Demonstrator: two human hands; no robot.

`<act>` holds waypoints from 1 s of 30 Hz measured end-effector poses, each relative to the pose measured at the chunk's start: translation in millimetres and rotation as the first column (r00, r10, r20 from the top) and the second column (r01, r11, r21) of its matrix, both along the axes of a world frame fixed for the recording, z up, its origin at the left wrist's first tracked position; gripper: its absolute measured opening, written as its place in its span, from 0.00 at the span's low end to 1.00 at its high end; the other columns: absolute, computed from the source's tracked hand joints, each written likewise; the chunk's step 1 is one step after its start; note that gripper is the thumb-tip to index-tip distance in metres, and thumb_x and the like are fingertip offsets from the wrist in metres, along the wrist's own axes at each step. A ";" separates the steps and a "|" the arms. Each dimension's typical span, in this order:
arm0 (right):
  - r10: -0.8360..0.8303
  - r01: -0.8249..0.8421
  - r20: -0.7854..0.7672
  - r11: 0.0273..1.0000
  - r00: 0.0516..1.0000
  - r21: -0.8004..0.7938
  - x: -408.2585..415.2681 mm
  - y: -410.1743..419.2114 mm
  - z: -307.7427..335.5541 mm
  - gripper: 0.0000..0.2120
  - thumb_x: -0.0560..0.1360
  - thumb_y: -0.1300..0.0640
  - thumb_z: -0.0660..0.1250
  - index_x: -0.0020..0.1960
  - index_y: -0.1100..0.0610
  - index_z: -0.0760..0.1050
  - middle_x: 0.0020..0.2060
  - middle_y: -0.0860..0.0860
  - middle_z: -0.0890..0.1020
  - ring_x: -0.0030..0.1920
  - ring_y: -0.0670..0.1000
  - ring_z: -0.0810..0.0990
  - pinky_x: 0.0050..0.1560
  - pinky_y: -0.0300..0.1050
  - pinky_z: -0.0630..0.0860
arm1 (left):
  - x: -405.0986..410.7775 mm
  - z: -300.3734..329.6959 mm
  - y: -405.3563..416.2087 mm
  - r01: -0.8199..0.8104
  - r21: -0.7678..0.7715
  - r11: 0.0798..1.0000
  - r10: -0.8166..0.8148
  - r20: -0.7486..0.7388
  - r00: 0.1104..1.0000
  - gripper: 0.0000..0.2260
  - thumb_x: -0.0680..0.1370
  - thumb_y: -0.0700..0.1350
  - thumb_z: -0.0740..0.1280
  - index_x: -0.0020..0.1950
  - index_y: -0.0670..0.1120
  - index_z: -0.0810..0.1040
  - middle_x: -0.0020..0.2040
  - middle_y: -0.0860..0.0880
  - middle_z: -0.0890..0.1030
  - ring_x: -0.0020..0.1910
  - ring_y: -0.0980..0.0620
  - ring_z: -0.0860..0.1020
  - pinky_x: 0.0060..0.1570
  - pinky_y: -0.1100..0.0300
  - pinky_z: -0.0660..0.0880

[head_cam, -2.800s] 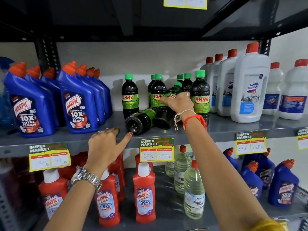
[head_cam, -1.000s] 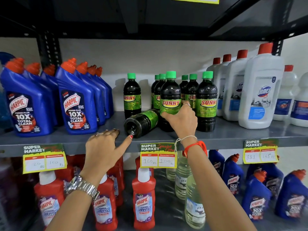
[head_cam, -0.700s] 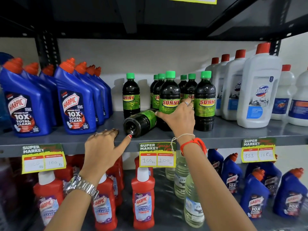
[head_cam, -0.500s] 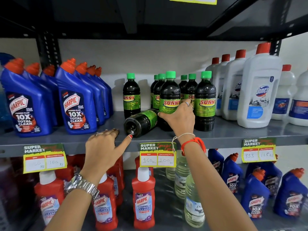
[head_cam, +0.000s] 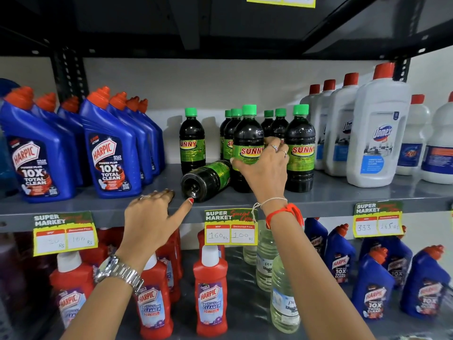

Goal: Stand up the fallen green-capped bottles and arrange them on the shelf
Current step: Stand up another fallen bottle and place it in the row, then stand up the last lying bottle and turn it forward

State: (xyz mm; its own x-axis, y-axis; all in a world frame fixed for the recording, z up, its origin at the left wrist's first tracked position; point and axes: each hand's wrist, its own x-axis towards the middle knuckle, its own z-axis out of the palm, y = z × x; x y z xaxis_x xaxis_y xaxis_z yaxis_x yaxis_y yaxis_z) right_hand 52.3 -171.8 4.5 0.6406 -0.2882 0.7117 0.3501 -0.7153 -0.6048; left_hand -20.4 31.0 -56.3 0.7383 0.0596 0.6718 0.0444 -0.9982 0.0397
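Right hand [head_cam: 263, 168] is wrapping its grip around the lower body of an upright green-capped bottle [head_cam: 247, 148], fingers clamped across the label, likely steadying it so it is standing flush in the front row beside its neighbour [head_cam: 300, 148]. Left hand [head_cam: 153, 217] is resting palm-down on the shelf [head_cam: 343, 195] edge, grip apart and holding nothing; thumb is reaching toward the base of the one fallen bottle [head_cam: 208, 179], probably to stop it rolling. That bottle is lying on its side, round base toward the camera, cap end hidden behind the upright ones. Bottles are smooth dark cylinders with glossy green labels and ribbed caps; shelf is flat grey metal, so a round body is rolling easily.
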 end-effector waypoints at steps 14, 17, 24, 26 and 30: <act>0.026 -0.326 -0.568 0.841 0.822 -0.432 -15.3 62.3 48.7 0.30 0.73 0.38 0.62 0.64 0.60 0.70 0.63 0.58 0.74 0.54 0.60 0.79 0.52 0.50 0.77 | -15.1 3.5 23.0 0.027 -0.030 0.999 -0.026 0.027 0.999 0.33 0.71 0.68 0.50 0.57 0.47 0.79 0.53 0.47 0.83 0.49 0.48 0.80 0.41 0.57 0.73; 0.097 -0.381 -0.678 0.880 0.729 -0.284 -12.3 70.1 53.0 0.28 0.74 0.41 0.62 0.65 0.61 0.69 0.64 0.59 0.74 0.51 0.60 0.80 0.52 0.50 0.79 | -17.2 1.2 23.9 0.029 -0.006 1.000 -0.028 0.023 0.999 0.33 0.72 0.67 0.49 0.59 0.46 0.79 0.56 0.47 0.81 0.53 0.48 0.79 0.47 0.57 0.73; 0.374 -0.375 -0.783 0.906 0.497 0.195 -15.7 77.6 42.6 0.18 0.74 0.47 0.65 0.46 0.62 0.67 0.38 0.57 0.71 0.27 0.62 0.76 0.18 0.52 0.77 | -16.5 1.2 22.8 0.035 -0.046 0.998 -0.033 0.030 0.999 0.33 0.71 0.67 0.49 0.58 0.46 0.79 0.55 0.46 0.82 0.52 0.46 0.79 0.47 0.56 0.72; 0.457 -0.320 -0.760 0.885 0.463 0.338 -18.0 81.1 36.7 0.17 0.74 0.49 0.65 0.48 0.62 0.67 0.37 0.59 0.70 0.24 0.63 0.76 0.14 0.48 0.74 | -17.2 0.2 23.8 0.042 -0.040 0.998 -0.040 0.038 0.998 0.32 0.71 0.66 0.49 0.57 0.45 0.80 0.54 0.46 0.83 0.51 0.46 0.79 0.46 0.56 0.71; 0.519 -0.296 -0.660 0.854 0.544 0.428 -20.6 87.3 30.1 0.17 0.71 0.51 0.66 0.55 0.61 0.71 0.55 0.57 0.72 0.32 0.60 0.76 0.21 0.49 0.78 | -16.7 -0.7 24.1 0.049 -0.053 0.997 -0.047 0.035 0.998 0.31 0.72 0.66 0.51 0.55 0.45 0.80 0.51 0.45 0.83 0.49 0.46 0.80 0.45 0.56 0.71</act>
State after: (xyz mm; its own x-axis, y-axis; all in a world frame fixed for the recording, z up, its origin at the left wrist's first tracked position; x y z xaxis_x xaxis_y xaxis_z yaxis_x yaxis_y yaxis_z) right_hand 31.7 -84.5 34.6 0.9926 0.0597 -0.1059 -0.0727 -0.4068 -0.9106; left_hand -37.1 55.2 -57.0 0.7183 0.0613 0.6931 -0.0055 -0.9956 0.0938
